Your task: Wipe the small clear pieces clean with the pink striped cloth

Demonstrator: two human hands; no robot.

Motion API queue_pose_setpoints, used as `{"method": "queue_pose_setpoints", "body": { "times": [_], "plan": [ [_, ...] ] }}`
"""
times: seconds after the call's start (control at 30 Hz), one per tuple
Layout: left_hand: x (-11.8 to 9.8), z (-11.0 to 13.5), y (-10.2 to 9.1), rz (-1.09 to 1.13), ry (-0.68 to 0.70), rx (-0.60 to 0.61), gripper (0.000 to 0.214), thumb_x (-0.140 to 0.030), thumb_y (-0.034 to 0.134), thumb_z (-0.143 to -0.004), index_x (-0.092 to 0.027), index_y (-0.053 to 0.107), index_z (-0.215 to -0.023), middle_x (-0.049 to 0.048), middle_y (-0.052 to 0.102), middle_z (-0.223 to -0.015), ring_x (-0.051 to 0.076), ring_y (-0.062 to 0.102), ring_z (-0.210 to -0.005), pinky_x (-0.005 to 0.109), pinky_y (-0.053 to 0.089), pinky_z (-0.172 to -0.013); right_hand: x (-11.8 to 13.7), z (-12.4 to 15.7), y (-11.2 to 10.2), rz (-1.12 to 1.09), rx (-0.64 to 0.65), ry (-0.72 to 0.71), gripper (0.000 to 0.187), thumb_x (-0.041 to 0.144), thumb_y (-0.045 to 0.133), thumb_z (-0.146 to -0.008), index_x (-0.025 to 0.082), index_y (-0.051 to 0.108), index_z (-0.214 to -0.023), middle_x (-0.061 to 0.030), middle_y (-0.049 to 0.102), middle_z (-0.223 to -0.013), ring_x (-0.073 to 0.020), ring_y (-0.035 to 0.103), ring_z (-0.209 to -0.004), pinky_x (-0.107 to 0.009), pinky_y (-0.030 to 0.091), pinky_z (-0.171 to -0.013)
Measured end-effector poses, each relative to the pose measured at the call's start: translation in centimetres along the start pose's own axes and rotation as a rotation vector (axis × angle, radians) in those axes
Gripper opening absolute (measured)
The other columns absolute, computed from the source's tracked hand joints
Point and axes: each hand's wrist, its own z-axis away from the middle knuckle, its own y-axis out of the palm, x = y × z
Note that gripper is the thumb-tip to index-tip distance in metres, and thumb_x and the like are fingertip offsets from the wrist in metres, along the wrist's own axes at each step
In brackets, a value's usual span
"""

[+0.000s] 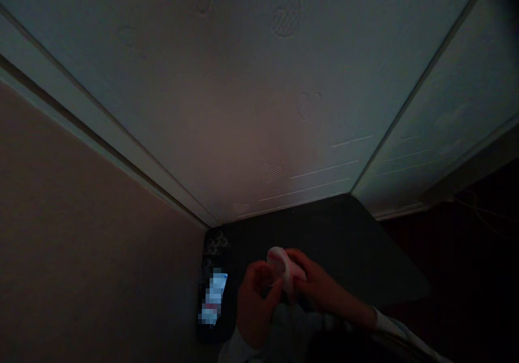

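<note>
Both hands meet low in the middle of the view, above a dark tabletop. My right hand (308, 276) is closed around a pink and white soft item (287, 271), cloth-like, with a rounded fold or opening facing left. Curled fingers of my left hand (256, 298) come up against its left side. Between the left thumb and fingers a small shiny, see-through thing (270, 281) faintly shows. Its kind is too dark to tell, and the fingers partly cover it.
The dark table (344, 244) stands in a corner against a pale panel (243, 109) with embossed hearts. A blurred, lit phone-like rectangle (213, 298) lies at its left edge, with small clear shiny things (219, 239) behind. A plain wall (101, 217) rises at left.
</note>
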Motion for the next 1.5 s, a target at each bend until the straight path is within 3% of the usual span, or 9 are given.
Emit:
{"method": "queue_pose_setpoints", "body": {
  "times": [0.13, 0.37, 0.6, 0.83, 1.1, 1.33, 1.5],
  "plan": [
    [0.1, 0.1, 0.1, -0.077, 0.005, 0.081, 0.021, -0.024, 0.063, -0.071, -0.018, 0.058, -0.091, 0.0048, 0.066, -0.087, 0.02, 0.063, -0.084, 0.032, 0.05, -0.077, -0.1, 0.6, -0.4, 0.124, 0.103, -0.108, 0.034, 0.017, 0.054, -0.073, 0.019, 0.061, -0.106, -0.0074, 0.063, -0.106, -0.0239, 0.056, -0.099, -0.037, 0.042, -0.09],
    [-0.1, 0.1, -0.2, -0.266, 0.024, 0.04, 0.029, -0.028, 0.068, -0.067, -0.019, 0.064, -0.094, 0.0057, 0.065, -0.091, 0.022, 0.06, -0.085, 0.035, 0.047, -0.079, -0.5, 1.3, -0.5, 0.06, 0.128, -0.071, 0.021, 0.024, 0.052, -0.078, 0.017, 0.063, -0.094, -0.0043, 0.063, -0.089, -0.0193, 0.057, -0.08, -0.03, 0.045, -0.073],
    [0.2, -0.2, 0.1, -0.146, -0.024, 0.052, 0.033, -0.03, 0.068, -0.067, -0.018, 0.062, -0.097, 0.0053, 0.064, -0.09, 0.021, 0.06, -0.084, 0.033, 0.047, -0.079, 0.2, 1.2, -0.7, 0.042, 0.089, -0.074, 0.017, 0.026, 0.051, -0.078, 0.016, 0.063, -0.083, -0.0029, 0.06, -0.082, -0.0176, 0.054, -0.074, -0.028, 0.043, -0.069],
    [0.1, -0.2, 0.3, -0.152, -0.011, 0.08, 0.035, -0.03, 0.066, -0.069, -0.018, 0.062, -0.102, 0.0072, 0.065, -0.097, 0.024, 0.06, -0.091, 0.036, 0.046, -0.084, 0.0, 1.3, -1.0, -0.106, 0.112, 0.024, 0.023, 0.032, 0.052, -0.08, 0.017, 0.064, -0.094, -0.0041, 0.066, -0.087, -0.0203, 0.059, -0.081, -0.032, 0.046, -0.074],
    [-1.0, -0.4, 0.8, -0.263, 0.088, 0.068, 0.027, -0.025, 0.065, -0.069, -0.019, 0.063, -0.095, 0.0046, 0.064, -0.09, 0.021, 0.059, -0.085, 0.033, 0.047, -0.078, -0.1, 0.3, -1.8, 0.068, 0.143, -0.039, 0.022, 0.025, 0.055, -0.075, 0.016, 0.067, -0.09, -0.0068, 0.064, -0.093, -0.0217, 0.059, -0.086, -0.034, 0.046, -0.078],
    [-1.1, -0.6, 0.9, -0.307, 0.157, 0.058, 0.023, -0.024, 0.065, -0.069, -0.019, 0.064, -0.092, 0.0044, 0.065, -0.087, 0.021, 0.06, -0.082, 0.034, 0.048, -0.075, -0.3, -0.1, -1.4, -0.108, 0.14, 0.115, 0.025, 0.024, 0.056, -0.072, 0.016, 0.067, -0.093, -0.0045, 0.068, -0.086, -0.02, 0.061, -0.079, -0.033, 0.048, -0.073],
    [-1.2, -0.8, 0.9, -0.304, 0.18, 0.055, 0.022, -0.024, 0.065, -0.069, -0.02, 0.065, -0.091, 0.0039, 0.065, -0.085, 0.02, 0.059, -0.079, 0.032, 0.048, -0.073, -0.4, -0.1, -1.4, -0.143, 0.151, 0.114, 0.024, 0.02, 0.055, -0.073, 0.017, 0.066, -0.094, -0.0036, 0.069, -0.087, -0.0198, 0.061, -0.08, -0.033, 0.047, -0.076]
  ]
}}
